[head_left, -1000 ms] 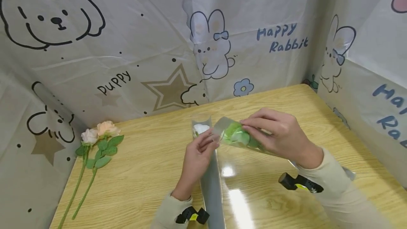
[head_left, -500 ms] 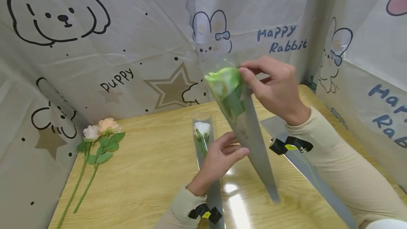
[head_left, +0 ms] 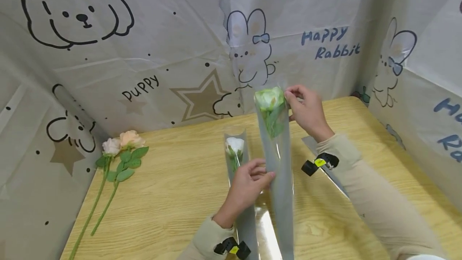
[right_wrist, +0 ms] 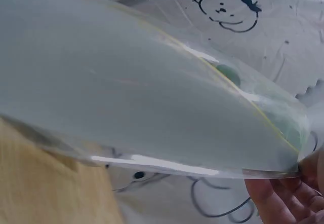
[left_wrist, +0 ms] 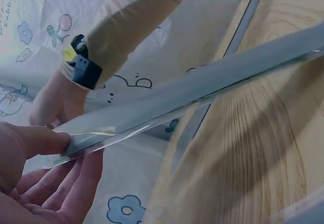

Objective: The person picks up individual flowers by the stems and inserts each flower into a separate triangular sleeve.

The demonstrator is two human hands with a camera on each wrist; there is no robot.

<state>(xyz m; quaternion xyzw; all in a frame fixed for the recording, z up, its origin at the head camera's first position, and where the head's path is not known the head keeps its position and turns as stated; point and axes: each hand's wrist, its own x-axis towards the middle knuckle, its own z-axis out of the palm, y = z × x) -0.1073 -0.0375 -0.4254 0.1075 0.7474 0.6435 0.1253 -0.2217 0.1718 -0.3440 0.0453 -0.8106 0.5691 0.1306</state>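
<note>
A pale green artificial flower [head_left: 268, 101] stands inside a clear, grey-backed flower sleeve [head_left: 282, 187], bloom at the top. My right hand [head_left: 306, 111] pinches the sleeve's upper right edge beside the bloom. Lower down, my left hand [head_left: 247, 185] holds the sleeve's left edge; in the left wrist view its thumb [left_wrist: 50, 140] lies over the film with the fingers behind. In the right wrist view the grey back of the sleeve [right_wrist: 126, 92] fills much of the picture. Under my left forearm lies a second sleeve [head_left: 247, 224] with a white rose [head_left: 235, 146] in it.
Two loose stems, a pale pink rose [head_left: 111, 147] and a peach rose [head_left: 131, 139], lie at the table's left. Another grey sleeve [head_left: 337, 183] lies partly under my right forearm. Printed cloth walls [head_left: 187, 43] enclose the wooden table [head_left: 173, 196]. A white rounded edge shows at bottom right.
The sleeved green flower has swung from nearly level to upright, rising high and then coming down somewhat. My left hand has moved from near its top to its middle.
</note>
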